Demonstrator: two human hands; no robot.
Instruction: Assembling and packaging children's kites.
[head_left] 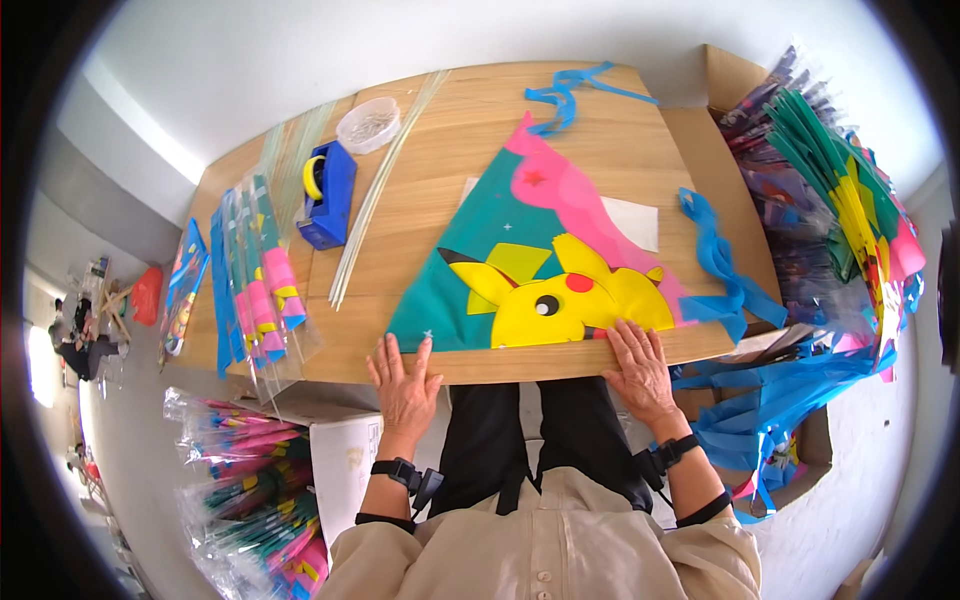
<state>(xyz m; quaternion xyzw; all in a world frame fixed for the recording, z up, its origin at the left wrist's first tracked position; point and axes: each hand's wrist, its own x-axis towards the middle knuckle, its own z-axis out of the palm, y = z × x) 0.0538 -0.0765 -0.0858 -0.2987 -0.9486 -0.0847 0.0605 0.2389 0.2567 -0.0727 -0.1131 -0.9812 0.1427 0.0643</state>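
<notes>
A triangular printed kite sheet (555, 240) in green, pink and yellow, with a yellow cartoon animal on it, lies on the wooden table (360, 345). It looks folded, its long straight edge near me. My left hand (405, 390) is open, fingers spread, the fingertips at the sheet's near left corner. At the near right part my right hand (640, 375) lies open with fingers stretched on the yellow print. Neither hand grips anything. A white paper (633, 222) shows partly from under the sheet.
Blue ribbons (725, 265) lie right and at the far edge. To the left are a blue tape dispenser (330, 200), thin white rods (385, 190), a clear tub (368, 125) and bagged kites (255, 270). Boxes of kites (800, 230) stand right; more bagged kites (250, 490) are below left.
</notes>
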